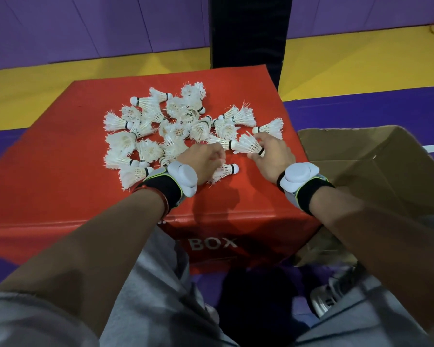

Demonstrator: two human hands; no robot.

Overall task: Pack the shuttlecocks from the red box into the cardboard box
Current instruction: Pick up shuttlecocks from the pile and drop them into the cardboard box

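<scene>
Several worn white shuttlecocks lie in a loose pile on top of the red box. My right hand is at the pile's near right edge, with its fingers closed around one shuttlecock whose cork points toward the wrist. My left hand rests curled at the near edge of the pile, and whether it holds anything is hidden. One loose shuttlecock lies just right of that hand. The open cardboard box stands right of the red box.
The red box carries the word BOX on its near side. A black padded pillar rises behind it. The floor is purple and yellow. My knees in grey fabric and a shoe are below.
</scene>
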